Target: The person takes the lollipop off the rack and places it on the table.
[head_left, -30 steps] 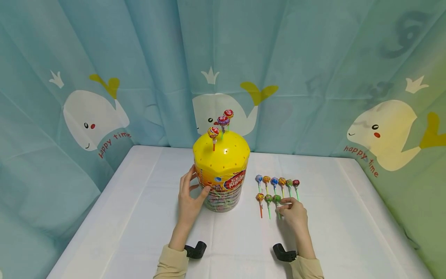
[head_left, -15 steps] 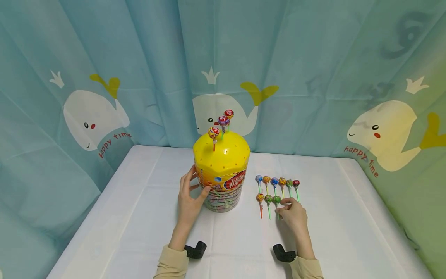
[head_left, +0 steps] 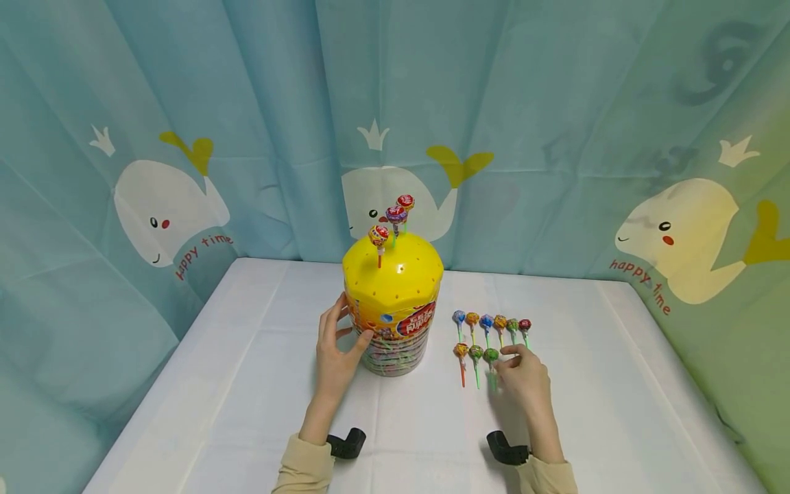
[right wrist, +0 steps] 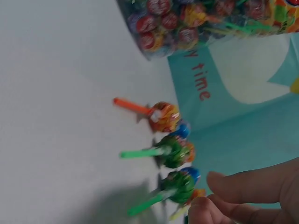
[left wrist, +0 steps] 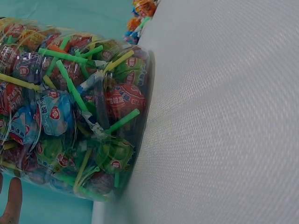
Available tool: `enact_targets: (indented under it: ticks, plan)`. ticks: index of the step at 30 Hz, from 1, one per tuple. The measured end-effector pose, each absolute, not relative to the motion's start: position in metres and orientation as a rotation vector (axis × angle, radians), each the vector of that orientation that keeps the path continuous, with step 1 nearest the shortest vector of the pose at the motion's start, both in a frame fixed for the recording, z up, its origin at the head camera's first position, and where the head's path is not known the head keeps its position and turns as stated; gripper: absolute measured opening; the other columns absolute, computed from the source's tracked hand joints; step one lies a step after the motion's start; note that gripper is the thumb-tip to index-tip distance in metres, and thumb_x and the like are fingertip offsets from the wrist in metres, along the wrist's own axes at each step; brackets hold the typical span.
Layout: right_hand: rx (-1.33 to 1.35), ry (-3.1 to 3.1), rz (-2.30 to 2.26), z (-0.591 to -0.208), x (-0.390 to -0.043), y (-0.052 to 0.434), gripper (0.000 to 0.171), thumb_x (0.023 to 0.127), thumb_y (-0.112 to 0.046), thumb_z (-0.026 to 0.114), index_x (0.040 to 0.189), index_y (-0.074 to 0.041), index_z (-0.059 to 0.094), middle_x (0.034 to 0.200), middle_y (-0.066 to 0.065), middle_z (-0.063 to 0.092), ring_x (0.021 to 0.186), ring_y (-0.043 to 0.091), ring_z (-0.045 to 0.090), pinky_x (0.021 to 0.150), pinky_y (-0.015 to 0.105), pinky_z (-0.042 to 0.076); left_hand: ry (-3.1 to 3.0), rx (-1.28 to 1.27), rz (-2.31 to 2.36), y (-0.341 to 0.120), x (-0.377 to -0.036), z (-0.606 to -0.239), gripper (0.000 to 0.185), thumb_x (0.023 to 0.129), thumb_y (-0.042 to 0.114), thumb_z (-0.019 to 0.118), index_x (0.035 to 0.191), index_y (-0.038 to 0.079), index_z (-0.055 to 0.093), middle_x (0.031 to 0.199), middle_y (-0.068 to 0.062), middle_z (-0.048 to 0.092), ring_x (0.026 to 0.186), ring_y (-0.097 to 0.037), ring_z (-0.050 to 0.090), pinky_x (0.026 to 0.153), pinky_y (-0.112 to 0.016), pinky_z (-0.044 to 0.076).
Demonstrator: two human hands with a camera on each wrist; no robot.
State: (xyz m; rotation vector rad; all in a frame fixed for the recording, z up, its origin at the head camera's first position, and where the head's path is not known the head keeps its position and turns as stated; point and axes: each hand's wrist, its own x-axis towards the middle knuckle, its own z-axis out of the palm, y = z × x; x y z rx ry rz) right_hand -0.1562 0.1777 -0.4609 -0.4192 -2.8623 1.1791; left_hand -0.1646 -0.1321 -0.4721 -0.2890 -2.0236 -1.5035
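Note:
My left hand (head_left: 335, 357) holds the side of a tall candy tub (head_left: 387, 328), its thumb in front and fingers round the left. Three wrapped lollipops (head_left: 378, 236) stand upright in the holed yellow lid (head_left: 420, 267). In the left wrist view, more lollipops (left wrist: 56, 112) fill the clear lower part. My right hand (head_left: 524, 377) is just right of a green-wrapped lollipop (head_left: 490, 355) lying at the end of the front row. The right wrist view shows my thumb (right wrist: 233, 185) and bent fingers apart from that lollipop, with nothing between them.
In the front row also lie an orange lollipop (head_left: 461, 350) and another green one (head_left: 476, 352). Behind runs a back row of several lollipops (head_left: 486, 321). The white-covered table (head_left: 259, 384) meets a blue whale-print curtain (head_left: 271, 137).
My right hand has let go of the green lollipop and moved slightly right, its fingers coming away from the stick. The left hand and tub have stayed put.

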Motion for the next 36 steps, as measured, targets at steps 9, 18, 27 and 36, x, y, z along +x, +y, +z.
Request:
enact_targets:
  ticks: [9, 18, 27, 36]
  plan:
    - [-0.308, -2.686, 1.185, -0.441, -0.162, 0.161, 0.028, 0.087, -0.019, 0.066, 0.110, -0.004, 0.066, 0.092, 0.016, 0.070, 0.088, 0.032, 0.068, 0.070, 0.033, 0.046, -2.024, -0.274, -1.511, -0.129, -0.162, -0.466, 0.072, 0.086, 0.023, 0.072, 0.149, 0.018, 0.036, 0.136, -0.013, 0.046, 0.122, -0.023, 0.047, 0.089, -0.036, 0.049]
    - [-0.162, -2.529, 1.247, -0.417, -0.169, 0.139, 0.023, 0.085, -0.009, 0.069, 0.108, -0.003, 0.068, 0.092, 0.015, 0.072, 0.087, 0.030, 0.068, 0.070, 0.025, 0.050, -2.027, -0.264, -1.514, -0.130, -0.163, -0.470, 0.072, 0.086, 0.025, 0.072, 0.149, 0.022, 0.036, 0.136, -0.012, 0.046, 0.122, -0.022, 0.047, 0.089, -0.035, 0.050]
    - [-0.045, -2.320, 1.391, -0.386, -0.177, 0.110, 0.022, 0.086, -0.007, 0.068, 0.107, -0.006, 0.068, 0.092, 0.012, 0.070, 0.086, 0.025, 0.066, 0.074, 0.022, 0.048, -2.020, -0.269, -1.512, -0.131, -0.163, -0.469, 0.072, 0.086, 0.028, 0.071, 0.149, 0.022, 0.036, 0.135, -0.013, 0.046, 0.122, -0.023, 0.047, 0.089, -0.030, 0.049]
    - [0.114, -2.225, 1.442, -0.350, -0.183, 0.092, 0.022, 0.087, -0.010, 0.068, 0.109, -0.007, 0.068, 0.095, 0.012, 0.071, 0.089, 0.023, 0.064, 0.078, 0.030, 0.048, -2.031, -0.267, -1.530, -0.131, -0.163, -0.470, 0.074, 0.084, 0.015, 0.072, 0.149, 0.020, 0.037, 0.136, -0.010, 0.047, 0.122, -0.022, 0.048, 0.088, -0.035, 0.050]
